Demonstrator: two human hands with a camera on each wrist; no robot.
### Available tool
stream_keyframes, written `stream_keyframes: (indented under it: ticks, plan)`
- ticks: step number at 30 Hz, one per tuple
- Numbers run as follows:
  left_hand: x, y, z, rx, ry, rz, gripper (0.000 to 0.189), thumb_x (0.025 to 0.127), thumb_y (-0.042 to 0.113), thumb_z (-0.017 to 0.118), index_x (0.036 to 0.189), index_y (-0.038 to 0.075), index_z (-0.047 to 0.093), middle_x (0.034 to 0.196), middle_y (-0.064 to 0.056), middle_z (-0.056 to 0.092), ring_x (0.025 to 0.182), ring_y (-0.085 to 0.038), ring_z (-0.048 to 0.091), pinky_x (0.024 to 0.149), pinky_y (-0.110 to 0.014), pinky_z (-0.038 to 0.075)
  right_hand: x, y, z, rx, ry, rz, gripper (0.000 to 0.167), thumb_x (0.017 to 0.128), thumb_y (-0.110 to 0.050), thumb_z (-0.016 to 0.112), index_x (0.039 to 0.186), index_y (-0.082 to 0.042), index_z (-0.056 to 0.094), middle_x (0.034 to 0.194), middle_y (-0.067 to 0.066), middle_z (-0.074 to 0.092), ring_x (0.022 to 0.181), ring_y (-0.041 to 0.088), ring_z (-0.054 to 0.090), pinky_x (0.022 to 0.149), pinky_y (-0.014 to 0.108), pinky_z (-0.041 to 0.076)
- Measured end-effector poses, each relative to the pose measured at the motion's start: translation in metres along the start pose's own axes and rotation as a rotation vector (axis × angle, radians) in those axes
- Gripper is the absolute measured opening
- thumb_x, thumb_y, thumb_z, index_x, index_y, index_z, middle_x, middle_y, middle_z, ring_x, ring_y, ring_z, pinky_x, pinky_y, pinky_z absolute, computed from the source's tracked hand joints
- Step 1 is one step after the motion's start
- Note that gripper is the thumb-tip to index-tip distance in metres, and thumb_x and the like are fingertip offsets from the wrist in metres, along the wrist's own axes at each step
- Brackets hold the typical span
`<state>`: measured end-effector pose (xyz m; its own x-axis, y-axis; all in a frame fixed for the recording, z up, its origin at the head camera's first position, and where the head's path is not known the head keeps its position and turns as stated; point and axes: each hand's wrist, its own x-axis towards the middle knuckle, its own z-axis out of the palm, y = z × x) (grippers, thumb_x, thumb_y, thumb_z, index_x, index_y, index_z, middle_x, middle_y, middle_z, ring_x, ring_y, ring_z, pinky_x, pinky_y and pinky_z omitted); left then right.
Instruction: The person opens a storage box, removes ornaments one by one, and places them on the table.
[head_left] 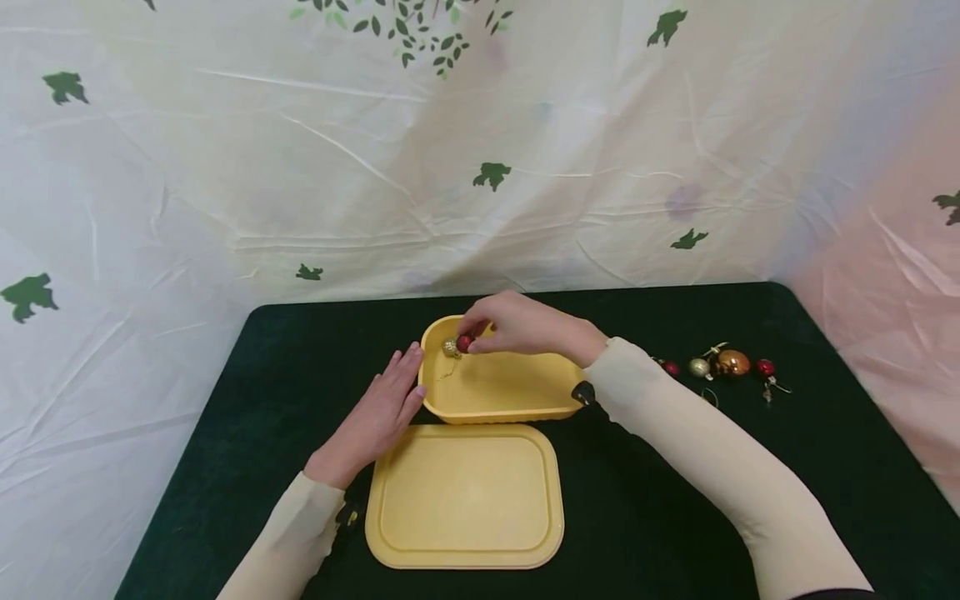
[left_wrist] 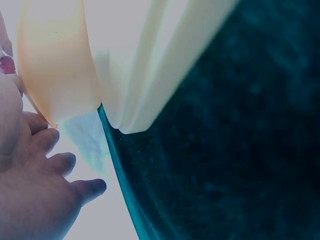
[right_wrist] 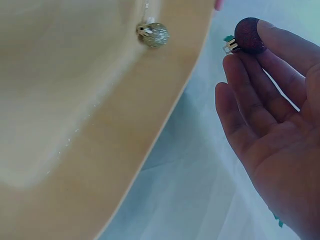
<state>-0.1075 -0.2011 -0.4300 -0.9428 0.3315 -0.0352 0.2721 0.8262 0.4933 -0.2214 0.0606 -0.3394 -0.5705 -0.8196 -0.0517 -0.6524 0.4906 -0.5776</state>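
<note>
A dark red glittery bauble (right_wrist: 250, 36) with a gold cap is pinched between the thumb and fingers of my right hand (head_left: 512, 323), over the left part of the yellow container (head_left: 502, 415). Inside that container, near its left end, lies a gold glitter bauble (right_wrist: 156, 35) with a thin gold string. My left hand (head_left: 384, 407) rests against the container's left side, its fingers extended. In the left wrist view, the left fingers (left_wrist: 62, 164) spread beside the container wall. Just in front of the container lies a flat yellow lid (head_left: 465, 500).
On the dark green table (head_left: 225, 467), to the right, lie several ornaments: a large copper bauble (head_left: 732, 362), a gold bauble (head_left: 699, 367), a red bauble (head_left: 765, 367) and another red bauble (head_left: 670, 367) partly behind the right sleeve. A white patterned curtain (head_left: 360, 192) hangs behind.
</note>
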Motion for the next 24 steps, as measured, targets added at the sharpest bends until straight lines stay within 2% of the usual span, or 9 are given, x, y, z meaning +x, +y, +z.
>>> stream_keyframes:
  ticks: [13,18,24]
  plan:
    - [0.002,0.0,0.001,0.006,0.011,0.021,0.065,0.113,0.038,0.042,0.167,0.012,0.017,0.173,-0.004,0.012,0.158,-0.035,0.012,0.121,-0.065,0.019,-0.029,-0.005,-0.01,0.047,0.083,-0.027,0.026,0.1,-0.025,0.072,0.123,-0.014,0.075,0.115,-0.006,0.073,0.111,0.018,0.068,0.1,0.043,0.054]
    - [0.001,-0.001,0.001,0.008,0.006,0.012,0.066,0.113,0.038,0.042,0.167,0.013,0.015,0.173,-0.003,0.011,0.159,-0.034,0.011,0.122,-0.064,0.019,-0.043,-0.004,-0.009,0.063,0.129,-0.028,0.027,0.1,-0.027,0.072,0.124,-0.016,0.075,0.115,-0.008,0.072,0.109,0.015,0.067,0.099,0.041,0.055]
    - [0.001,-0.001,0.001,0.003,-0.002,0.009,0.066,0.113,0.039,0.041,0.167,0.014,0.013,0.174,-0.002,0.01,0.159,-0.034,0.01,0.122,-0.064,0.018,-0.061,-0.004,-0.007,0.079,0.206,0.003,0.028,0.098,-0.029,0.075,0.124,-0.019,0.075,0.113,-0.011,0.071,0.101,0.008,0.065,0.092,0.035,0.057]
